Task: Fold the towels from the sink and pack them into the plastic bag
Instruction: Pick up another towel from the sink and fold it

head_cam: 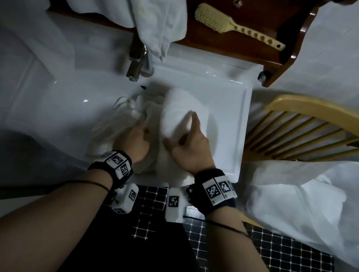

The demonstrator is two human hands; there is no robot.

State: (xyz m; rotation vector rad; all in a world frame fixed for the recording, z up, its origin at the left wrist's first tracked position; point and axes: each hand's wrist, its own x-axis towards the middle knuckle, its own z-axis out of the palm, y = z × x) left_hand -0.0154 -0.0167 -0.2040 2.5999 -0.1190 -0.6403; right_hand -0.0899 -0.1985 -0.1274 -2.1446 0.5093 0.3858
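A white sink (234,92) fills the middle of the frame, and the towels lie in its basin. The right hand (192,147) rests on the towel (177,112), a thick folded roll at the centre; its fingers (195,123) pinch a raised flap of the cloth while the thumb spreads flat to the left. The left hand (133,139), just left of it, has its fingers curled into a crumpled towel (145,105), the tips hidden in the folds. Both wrists wear black bands with printed markers. The bag (325,215) lies open at the right, below a wooden chair (316,114). A tap (137,66) stands above the basin, and a brush (237,25) lies on a dark shelf (245,50) at the top.
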